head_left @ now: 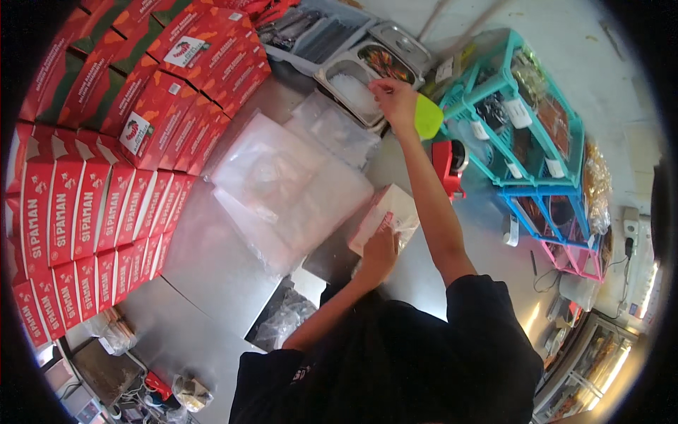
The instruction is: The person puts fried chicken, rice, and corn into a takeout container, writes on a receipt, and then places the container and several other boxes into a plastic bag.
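My left hand (380,256) is closed at the near side of a small white box (365,225) with red print, which sits on the metal counter. Some clear plastic shows at that box's edge. My right arm reaches far forward, and my right hand (397,102) hovers by a metal tub (353,97) with something white inside. Its fingers are bent together; whatever they may hold is too small to tell. Behind my right wrist stands a lime-green object (428,117). A second metal tub with dark red and green contents (385,62) adjoins the first.
Stacked red cartons (92,212) rise at the left. Clear plastic bags (282,191) lie flat on the counter (205,247). A grey cutlery tray (318,35) is at the back. To the right are a red device (446,169) and a teal rack (519,113) of packets.
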Demonstrator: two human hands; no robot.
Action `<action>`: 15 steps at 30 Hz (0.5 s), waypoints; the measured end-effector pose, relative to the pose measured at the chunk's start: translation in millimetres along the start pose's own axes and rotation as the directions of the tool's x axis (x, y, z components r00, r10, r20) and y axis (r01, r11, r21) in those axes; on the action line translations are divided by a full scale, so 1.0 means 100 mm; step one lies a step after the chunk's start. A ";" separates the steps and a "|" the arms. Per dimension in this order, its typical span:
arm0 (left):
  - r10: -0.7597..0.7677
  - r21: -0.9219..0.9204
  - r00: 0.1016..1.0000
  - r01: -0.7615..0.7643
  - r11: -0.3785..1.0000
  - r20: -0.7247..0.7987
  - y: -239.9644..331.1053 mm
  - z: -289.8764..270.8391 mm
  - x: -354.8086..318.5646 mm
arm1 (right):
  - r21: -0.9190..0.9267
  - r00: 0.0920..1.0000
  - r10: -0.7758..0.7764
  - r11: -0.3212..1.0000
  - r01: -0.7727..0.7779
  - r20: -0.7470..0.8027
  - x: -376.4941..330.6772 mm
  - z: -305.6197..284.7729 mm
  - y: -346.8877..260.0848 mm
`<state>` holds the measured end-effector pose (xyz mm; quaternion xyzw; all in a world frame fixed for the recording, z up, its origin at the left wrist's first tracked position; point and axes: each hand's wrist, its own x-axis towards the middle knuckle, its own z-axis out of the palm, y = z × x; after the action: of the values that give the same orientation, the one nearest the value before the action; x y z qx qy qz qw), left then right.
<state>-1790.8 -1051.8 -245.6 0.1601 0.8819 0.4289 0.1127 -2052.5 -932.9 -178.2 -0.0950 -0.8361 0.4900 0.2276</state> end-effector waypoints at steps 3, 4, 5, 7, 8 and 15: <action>-0.128 0.200 0.979 0.095 0.975 0.161 0.12 -0.26 0.11 | 0.090 0.956 0.213 0.968 -0.235 0.200 -0.73 -0.67 -0.31; -0.158 0.201 0.975 0.125 0.972 0.156 0.13 -0.32 0.11 | 0.056 0.941 0.227 0.967 -0.249 0.250 -1.04 -0.91 -0.37; -0.201 0.164 0.972 0.179 0.970 0.123 0.03 -0.31 0.06 | -0.020 0.939 0.217 0.975 -0.220 0.267 -1.37 -1.11 -0.34; -0.262 0.087 0.964 0.257 0.962 0.052 -0.14 -0.22 0.04 | -0.187 0.903 0.292 0.952 -0.242 0.315 -1.97 -1.48 -0.24; -0.297 0.079 0.955 0.295 0.952 0.016 -0.07 -0.25 0.02 | -0.277 0.856 0.388 0.912 -0.302 0.342 -2.23 -1.60 -0.18; -0.395 -0.096 0.918 0.397 0.913 0.034 0.18 -0.36 0.01 | -0.180 0.987 0.039 0.984 -0.011 0.155 -3.04 -1.25 0.25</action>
<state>-1800.3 -1067.4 -209.7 -0.0247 0.8724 0.4399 0.2114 -1728.4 -939.4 -235.4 -0.0866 -0.8908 0.4218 0.1449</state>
